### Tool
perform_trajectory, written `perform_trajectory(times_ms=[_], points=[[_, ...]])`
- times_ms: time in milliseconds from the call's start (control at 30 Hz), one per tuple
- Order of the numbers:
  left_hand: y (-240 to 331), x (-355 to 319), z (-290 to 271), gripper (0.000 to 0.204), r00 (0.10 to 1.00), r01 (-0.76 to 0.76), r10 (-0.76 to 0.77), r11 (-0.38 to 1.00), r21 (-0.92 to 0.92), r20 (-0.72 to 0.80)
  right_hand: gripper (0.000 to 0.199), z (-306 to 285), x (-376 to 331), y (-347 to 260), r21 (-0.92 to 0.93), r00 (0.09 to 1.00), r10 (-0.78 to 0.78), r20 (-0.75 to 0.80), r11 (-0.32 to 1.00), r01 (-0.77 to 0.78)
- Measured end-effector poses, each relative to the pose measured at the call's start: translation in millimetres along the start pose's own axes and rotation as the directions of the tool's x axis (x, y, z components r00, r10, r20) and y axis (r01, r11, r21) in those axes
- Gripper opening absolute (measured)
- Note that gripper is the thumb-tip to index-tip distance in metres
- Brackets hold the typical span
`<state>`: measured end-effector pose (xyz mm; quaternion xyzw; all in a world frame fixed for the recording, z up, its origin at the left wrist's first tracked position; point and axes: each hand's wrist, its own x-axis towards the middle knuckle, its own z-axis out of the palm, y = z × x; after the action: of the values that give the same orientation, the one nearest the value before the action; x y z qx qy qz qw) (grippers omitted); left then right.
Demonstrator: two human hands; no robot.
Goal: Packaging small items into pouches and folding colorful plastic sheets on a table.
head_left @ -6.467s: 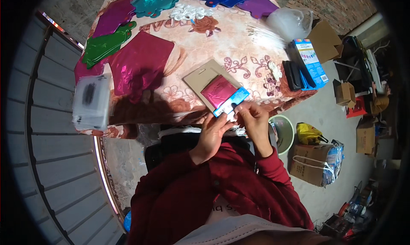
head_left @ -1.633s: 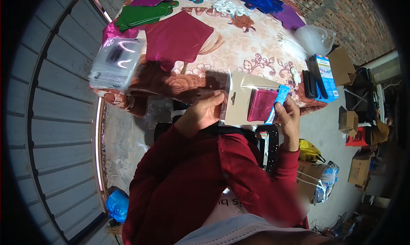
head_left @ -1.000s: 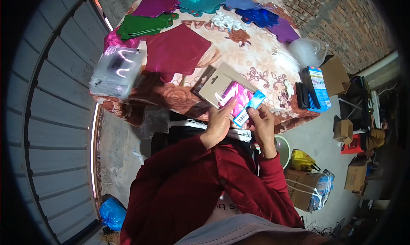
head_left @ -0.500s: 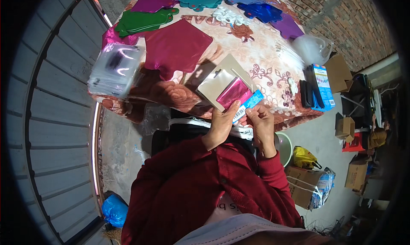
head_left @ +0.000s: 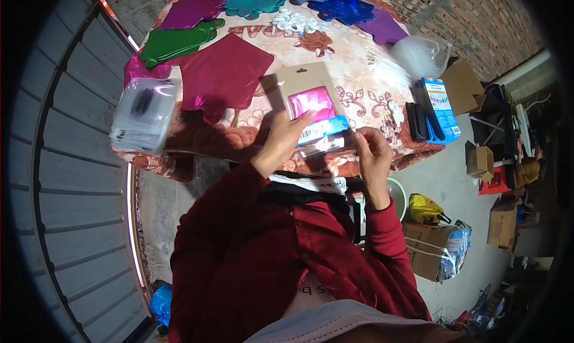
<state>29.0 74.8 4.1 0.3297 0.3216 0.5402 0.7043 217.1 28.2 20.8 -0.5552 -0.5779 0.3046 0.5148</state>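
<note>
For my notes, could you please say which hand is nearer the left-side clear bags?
Left: the left hand is to the right of the clear bags; the right hand is farther right.

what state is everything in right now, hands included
clear packet: held, tan card and folded pink foil inside; whether sealed, unclear
left hand: grip closed on the packet's left side
right hand: fingers bent by the packet's lower right corner; contact unclear
magenta foil piece: spread out
green foil pieces: stacked
white rings: loosely heaped
clear plastic sleeves: stacked
large carton: tied with white cord
</note>
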Motion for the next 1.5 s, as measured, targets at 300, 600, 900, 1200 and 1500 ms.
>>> perform_trajectory(times_ms=[300,600,900,1200,1500], points=[[32.6,20.3,-34.4,0.036,0.952,-0.299,0.296,0.855,0.424,0.077,0.026,31.2,34.0,20.8,-0.431,0.843,-0.457,0.285,0.724,0.538],[30.7,21.5,-25.8,0.053,0.779,-0.486,0.308,-0.254,0.836,0.546,0.026,33.4,29.8,22.0,-0.420,0.873,-0.439,0.211,0.766,0.487],[26.1,33.3,-33.9,0.050,0.743,-0.560,0.294,-0.219,0.799,0.601,0.018,26.2,32.6,33.4,-0.249,0.951,-0.296,0.095,0.917,0.310],[25.9,32.4,-33.8,0.050,0.764,-0.539,0.266,-0.237,0.808,0.588,0.018,28.8,44.1,36.6,-0.287,0.919,-0.379,0.110,0.873,0.395],[27.5,34.3,-38.9,0.048,0.766,-0.568,0.239,-0.183,0.803,0.597,0.015,20.7,46.5,26.2,-0.205,0.954,-0.267,0.139,0.935,0.291]])
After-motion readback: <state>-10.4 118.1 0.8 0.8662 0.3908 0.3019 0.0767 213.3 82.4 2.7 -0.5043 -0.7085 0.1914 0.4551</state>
